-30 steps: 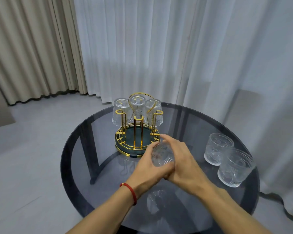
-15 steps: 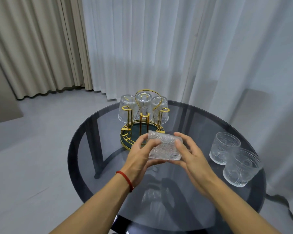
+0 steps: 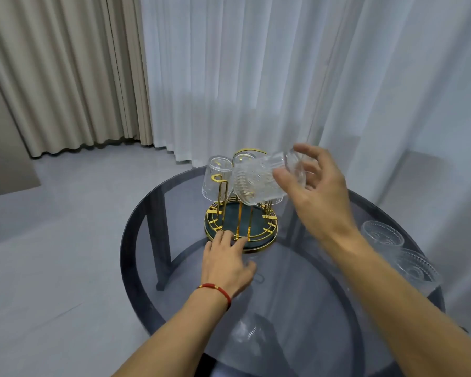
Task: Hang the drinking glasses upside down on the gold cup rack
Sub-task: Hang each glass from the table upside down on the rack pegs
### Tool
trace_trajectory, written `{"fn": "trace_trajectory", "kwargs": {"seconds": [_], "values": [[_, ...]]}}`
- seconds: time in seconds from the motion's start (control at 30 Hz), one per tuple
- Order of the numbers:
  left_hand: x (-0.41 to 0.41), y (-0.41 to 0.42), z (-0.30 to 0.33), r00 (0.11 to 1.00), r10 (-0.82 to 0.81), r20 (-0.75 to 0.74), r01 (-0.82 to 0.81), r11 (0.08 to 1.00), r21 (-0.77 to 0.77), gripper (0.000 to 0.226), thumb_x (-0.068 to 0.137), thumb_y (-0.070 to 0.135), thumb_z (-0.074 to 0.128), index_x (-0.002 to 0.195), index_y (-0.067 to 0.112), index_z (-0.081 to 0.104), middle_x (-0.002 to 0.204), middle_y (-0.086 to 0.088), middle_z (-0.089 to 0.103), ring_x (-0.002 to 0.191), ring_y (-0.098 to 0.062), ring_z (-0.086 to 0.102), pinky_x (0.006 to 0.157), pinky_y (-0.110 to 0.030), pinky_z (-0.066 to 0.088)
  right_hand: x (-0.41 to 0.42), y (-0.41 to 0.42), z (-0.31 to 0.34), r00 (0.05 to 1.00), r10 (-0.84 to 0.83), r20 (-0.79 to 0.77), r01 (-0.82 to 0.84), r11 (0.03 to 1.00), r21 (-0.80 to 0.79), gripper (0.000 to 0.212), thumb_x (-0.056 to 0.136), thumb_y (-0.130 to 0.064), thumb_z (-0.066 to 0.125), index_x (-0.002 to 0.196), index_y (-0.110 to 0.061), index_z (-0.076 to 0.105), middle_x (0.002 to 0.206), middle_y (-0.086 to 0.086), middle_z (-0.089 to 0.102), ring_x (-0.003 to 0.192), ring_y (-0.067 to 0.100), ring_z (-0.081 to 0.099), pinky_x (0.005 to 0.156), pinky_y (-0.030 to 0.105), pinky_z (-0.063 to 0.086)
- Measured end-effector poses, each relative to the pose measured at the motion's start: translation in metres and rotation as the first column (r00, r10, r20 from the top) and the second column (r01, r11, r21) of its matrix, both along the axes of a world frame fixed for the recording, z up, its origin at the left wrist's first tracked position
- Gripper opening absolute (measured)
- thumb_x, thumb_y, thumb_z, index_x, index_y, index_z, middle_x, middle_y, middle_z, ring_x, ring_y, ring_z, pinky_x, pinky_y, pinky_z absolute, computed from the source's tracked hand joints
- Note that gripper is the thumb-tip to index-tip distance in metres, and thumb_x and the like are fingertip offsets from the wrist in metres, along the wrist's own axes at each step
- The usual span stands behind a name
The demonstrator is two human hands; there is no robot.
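The right hand (image 3: 314, 198) grips a ribbed glass (image 3: 259, 179) by its base end, thumb in front and fingers curled behind. The glass is tipped nearly sideways, mouth pointing left and down, held in the air right over the rack (image 3: 241, 227). It's a bit motion-blurred, so I can't say if it touches any prong.

The left hand (image 3: 225, 261) lies flat and loose on the table (image 3: 136, 240), holding nothing, fingertips touching the rack's near rim. There's a red string bracelet (image 3: 218, 291) on that wrist.

What's crowding the spot: just left of the held glass, one glass (image 3: 215, 176) already hangs upside down on a gold hook. Another hanging glass (image 3: 242, 159) sits behind the held one, mostly covered by it, under the rack's arched handle. The gold posts stick up directly under the held glass's mouth.

Off to the right of the right forearm, near the table edge, two more glasses (image 3: 382, 234) stand upright, one closer to me (image 3: 416, 268), side by side and well apart from the rack.

Behind everything are sheer white curtains (image 3: 256, 77), with beige drapes (image 3: 65, 72) further left.
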State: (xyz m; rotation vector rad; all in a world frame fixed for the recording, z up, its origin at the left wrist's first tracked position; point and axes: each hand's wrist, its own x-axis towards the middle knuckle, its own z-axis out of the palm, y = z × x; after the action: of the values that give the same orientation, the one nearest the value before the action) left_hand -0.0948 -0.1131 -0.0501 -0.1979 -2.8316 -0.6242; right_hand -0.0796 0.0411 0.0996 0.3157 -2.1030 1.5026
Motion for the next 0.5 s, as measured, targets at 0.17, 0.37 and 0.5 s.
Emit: {"fn": "trace_trajectory", "kwargs": {"seconds": [0.17,0.37,0.5], "values": [[-0.001,-0.001,0.001,0.999,0.002,0.038,0.002,0.995,-0.097,0.061,0.087,0.049,0.054,0.144,0.031,0.044,0.135,-0.002,0.043,0.136,-0.023,0.031,0.116,-0.053,0.021,-0.035,-0.058,0.032,0.998,0.027,-0.054,-0.007,0.943,0.331,0.057,0.087,-0.039,0.076,0.139,-0.024,0.057,0.131,-0.005,0.064,0.118,0.011,0.058,0.1,0.033,0.05],[-0.002,-0.004,-0.004,0.999,-0.026,0.036,0.031,0.988,-0.153,0.071,0.081,0.049,0.059,0.146,0.031,0.039,0.144,-0.004,0.04,0.143,-0.025,0.022,0.117,-0.059,0.014,-0.066,-0.09,0.024,1.0,-0.002,0.016,-0.007,0.856,0.517,0.058,0.086,-0.042,0.073,0.139,-0.025,0.058,0.132,0.009,0.062,0.124,0.027,0.057,0.104,0.046,0.047],[-0.004,-0.006,-0.004,1.0,-0.024,0.019,0.027,0.989,-0.146,0.069,0.081,0.045,0.06,0.145,0.03,0.041,0.146,-0.006,0.039,0.144,-0.026,0.022,0.117,-0.06,0.013,-0.08,-0.097,0.005,0.998,-0.041,0.054,0.001,0.81,0.586,0.058,0.085,-0.044,0.071,0.138,-0.024,0.058,0.13,0.01,0.063,0.124,0.03,0.055,0.104,0.044,0.045]]}}
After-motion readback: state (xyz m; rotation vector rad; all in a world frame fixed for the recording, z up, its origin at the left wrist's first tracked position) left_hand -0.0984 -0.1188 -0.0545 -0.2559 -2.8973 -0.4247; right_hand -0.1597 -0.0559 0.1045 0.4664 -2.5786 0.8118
